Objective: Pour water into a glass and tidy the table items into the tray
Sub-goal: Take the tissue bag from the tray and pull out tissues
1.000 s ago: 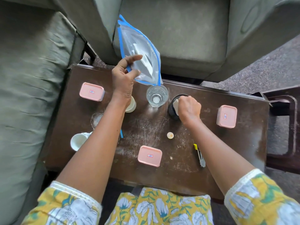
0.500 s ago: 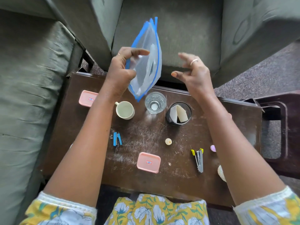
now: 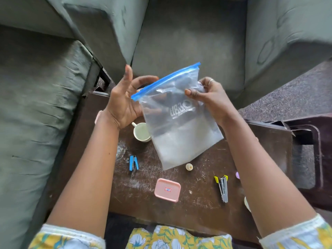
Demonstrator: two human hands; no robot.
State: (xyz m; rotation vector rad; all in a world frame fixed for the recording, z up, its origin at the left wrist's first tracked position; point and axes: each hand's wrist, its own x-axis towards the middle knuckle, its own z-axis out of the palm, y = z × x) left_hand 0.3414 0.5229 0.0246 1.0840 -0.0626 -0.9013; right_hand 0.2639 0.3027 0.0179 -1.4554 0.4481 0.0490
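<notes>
A clear plastic zip bag with a blue seal strip (image 3: 177, 123) hangs tilted in the air above the dark brown scratched wooden table (image 3: 197, 203), its seal end uppermost and pale printed lettering showing on its face. The right hand (image 3: 208, 99) pinches the bag's upper right side between thumb and fingers. The left hand (image 3: 124, 103) sits at the bag's left seal corner with fingers spread apart; whether it actually grips the plastic cannot be told. On the table below, a small white ceramic mug (image 3: 142, 132) stands just left of the bag, a blue stapler (image 3: 133, 163) lies nearer the left forearm, a pink rectangular lidded plastic box (image 3: 167, 189) rests near the front edge, and a silver stapler with yellow tips (image 3: 222, 188) lies to its right. A small cream round cap (image 3: 189, 166) sits beneath the bag's lower corner.
</notes>
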